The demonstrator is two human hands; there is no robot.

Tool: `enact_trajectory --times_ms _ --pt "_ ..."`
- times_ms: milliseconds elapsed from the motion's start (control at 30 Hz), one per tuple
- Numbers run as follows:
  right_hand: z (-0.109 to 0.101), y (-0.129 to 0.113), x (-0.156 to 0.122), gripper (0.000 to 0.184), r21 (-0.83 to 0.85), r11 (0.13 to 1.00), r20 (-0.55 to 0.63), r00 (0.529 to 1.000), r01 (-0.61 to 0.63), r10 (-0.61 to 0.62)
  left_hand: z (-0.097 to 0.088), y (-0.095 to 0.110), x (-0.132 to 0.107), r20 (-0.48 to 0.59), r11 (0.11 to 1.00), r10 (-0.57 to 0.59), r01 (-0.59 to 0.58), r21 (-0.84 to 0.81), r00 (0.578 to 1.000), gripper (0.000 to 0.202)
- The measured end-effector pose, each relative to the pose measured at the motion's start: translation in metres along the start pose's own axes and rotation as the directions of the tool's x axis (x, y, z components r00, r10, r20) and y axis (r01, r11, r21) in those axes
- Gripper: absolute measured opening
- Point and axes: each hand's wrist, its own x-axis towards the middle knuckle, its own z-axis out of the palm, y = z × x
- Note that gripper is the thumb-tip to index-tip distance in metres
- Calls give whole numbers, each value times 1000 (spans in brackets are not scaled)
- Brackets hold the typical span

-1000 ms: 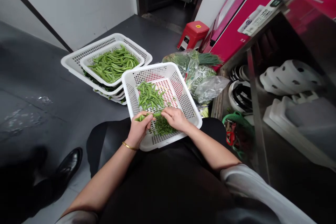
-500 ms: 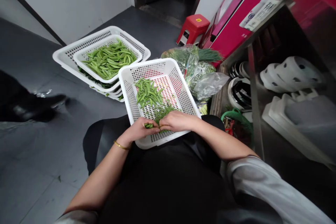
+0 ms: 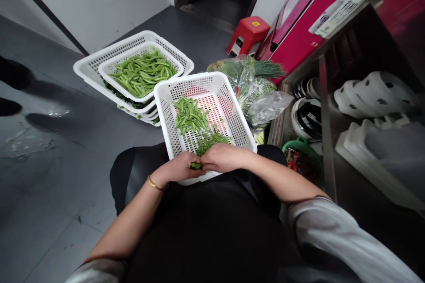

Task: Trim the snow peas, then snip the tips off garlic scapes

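Working at the near rim of the white, perforated, rectangular plastic basket (image 3: 189, 79), which rests on the person's lap, the bare left hand (image 3: 181, 167) has its thumb and fingers closed around a slim, smooth green pod (image 3: 195, 165). The bare right hand (image 3: 223, 158) meets the left fingertips at the same rim, its fingers curled; whether it pinches the pod's end is not possible to tell, as the knuckles cover the contact. Only a short length of the pod is exposed, between the hands; whether more than one pod lies in the left grasp is not determinable. On judgement, the pod is light, fairly crisp and somewhat slick, liable to snap or bruise under a hard squeeze; a light hold on the flat middle, leaving the tip free, appears soundest. The exposed length lies nearly level, its long axis running left to right along the basket's near rim, one end directed at the right hand. Inside the basket, loose flat green pods (image 3: 189, 115) lie towards the left wall, pointing in mixed directions, and a heap of thin, wispy green trimmings (image 3: 210, 140) sits nearer the hands.
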Motion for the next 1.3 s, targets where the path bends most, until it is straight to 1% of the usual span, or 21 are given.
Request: enact_trajectory --times_ms 67,100,167,233,267,300,333,400,467,500,533,600,667,700,767,867,967,1100,1200,1267,1300 --pt "8 1 2 23 39 999 -170 985 28 -20 3 1 0 23 999 11 -10 -39 1000 12" --pt "13 1 3 26 70 996 -281 959 51 -29 4 2 -1 10 997 10 -10 -76 1000 12" --pt "25 2 4 31 125 990 -513 858 71 3 4 1 0 -160 970 -18 -22 -242 987 12" --pt "37 4 2 33 189 982 -673 731 23 112 0 -3 2 -375 883 -96 -95 -460 922 13" --pt "42 6 0 33 228 974 -704 691 -2 166 -3 -6 4 -463 820 -146 -155 -551 875 14" --pt "46 9 -5 32 266 964 -707 676 -17 207 -6 -10 6 -526 758 -194 -215 -617 828 16" --pt "48 13 -11 32 300 953 -687 688 -26 235 -11 -14 7 -570 705 -236 -266 -658 787 16" --pt "48 24 -24 34 347 936 -577 776 -49 255 -20 -21 9 -614 624 -301 -336 -705 729 18" --pt "42 38 -31 41 344 927 -376 882 -151 283 -26 -24 10 -600 536 -340 -375 -756 724 17" --pt "38 47 -30 46 320 918 -255 913 -232 320 -28 -24 10 -575 486 -353 -380 -787 738 17" --pt "33 56 -24 52 286 901 -146 914 -326 378 -27 -23 10 -541 440 -361 -372 -817 760 17" --pt "27 75 0 59 225 816 -51 830 -533 556 -25 -21 11 -465 388 -361 -323 -863 809 17" --pt "24 95 35 54 218 687 -119 680 -693 723 -20 -20 13 -397 405 -343 -248 -880 851 19" --pt "25 104 54 52 225 645 -144 629 -731 764 -18 -21 14 -374 430 -328 -216 -877 868 24" --pt "27 123 86 49 252 588 -157 567 -768 808 -16 -24 17 -344 476 -299 -173 -862 890 31" --pt "31 143 106 38 314 540 -136 526 -781 839 -16 -31 20 -309 510 -311 -117 -852 899 23" --pt "35 145 90 29 394 542 -129 539 -743 832 -16 -35 22 -313 562 -375 -55 -826 873 24" --pt "49 105 47 28 484 630 -176 638 -607 750 -6 -39 29 -385 680 -458 36 -732 801 31" --pt "70 65 26 19 433 806 -347 750 -404 563 6 -44 36 -297 720 -493 192 -667 817 34" --pt "81 52 18 16 313 900 -437 796 -302 419 11 -45 38 -279 724 -490 206 -659 826 36" --pt "83 51 14 14 266 916 -453 800 -301 394 11 -45 38 -298 718 -476 170 -675 827 38"
